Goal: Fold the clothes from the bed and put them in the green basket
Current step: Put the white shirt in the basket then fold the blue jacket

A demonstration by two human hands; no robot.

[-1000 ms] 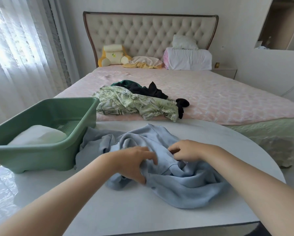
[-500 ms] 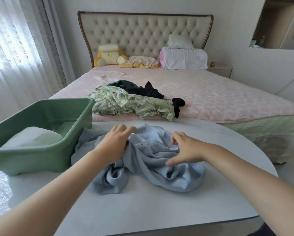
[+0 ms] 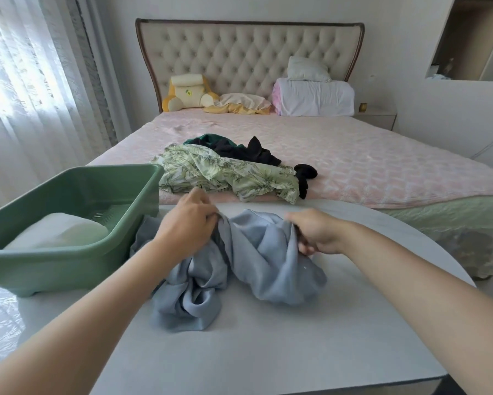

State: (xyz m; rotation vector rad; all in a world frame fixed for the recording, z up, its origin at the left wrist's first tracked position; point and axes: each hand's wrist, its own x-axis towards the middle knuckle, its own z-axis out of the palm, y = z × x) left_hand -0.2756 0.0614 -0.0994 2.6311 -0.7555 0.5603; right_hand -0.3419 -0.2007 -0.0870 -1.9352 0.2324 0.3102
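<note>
A crumpled light blue garment [image 3: 256, 260] lies on the white table [image 3: 268, 346] in front of me. My left hand [image 3: 189, 225] grips its upper left edge. My right hand [image 3: 315, 233] pinches a bunch of the cloth at its upper right. The green basket [image 3: 68, 260] stands on the table to the left, with a folded white item [image 3: 57, 230] inside. On the pink bed [image 3: 382, 166] beyond the table lie a leaf-print garment [image 3: 228, 175], a dark green one [image 3: 208, 139] and black ones [image 3: 256, 153].
Pillows, a folded white blanket [image 3: 313, 96] and a yellow plush cushion [image 3: 187, 91] sit by the tufted headboard. Curtains [image 3: 34, 89] hang at the left. A bedside stand [image 3: 378, 116] is at the right of the bed.
Both hands moved up toward the far edge of the blue garment and closed on it, pulling the cloth into two bunches. The camera view shifted slightly.
</note>
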